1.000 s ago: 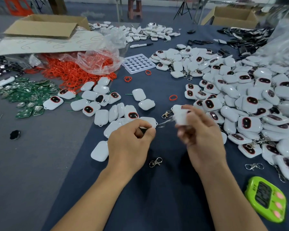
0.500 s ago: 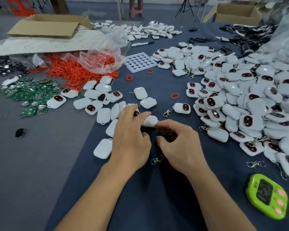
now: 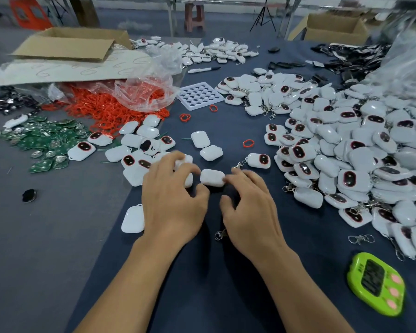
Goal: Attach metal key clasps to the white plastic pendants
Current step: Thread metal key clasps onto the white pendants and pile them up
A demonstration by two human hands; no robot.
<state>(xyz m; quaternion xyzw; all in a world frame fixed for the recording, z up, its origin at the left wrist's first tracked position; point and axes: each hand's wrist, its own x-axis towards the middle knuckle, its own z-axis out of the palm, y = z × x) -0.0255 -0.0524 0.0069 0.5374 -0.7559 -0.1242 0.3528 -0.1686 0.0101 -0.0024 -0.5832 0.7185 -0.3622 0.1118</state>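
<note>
While both hands are flanking it, apparently to pick it up, the white pendant (image 3: 211, 177) is lying flat on the bench (image 3: 317, 265), plain side up, long axis running left to right. The left hand (image 3: 173, 205) is spreading relaxed fingers, grip open; the right hand (image 3: 250, 212) is touching the pendant's right end, grip also open. A metal clasp (image 3: 218, 235) is lying beside the right hand, ready for attaching.

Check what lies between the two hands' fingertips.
One white pendant, lying on the table between the left hand and right hand fingertips; head view.
</note>
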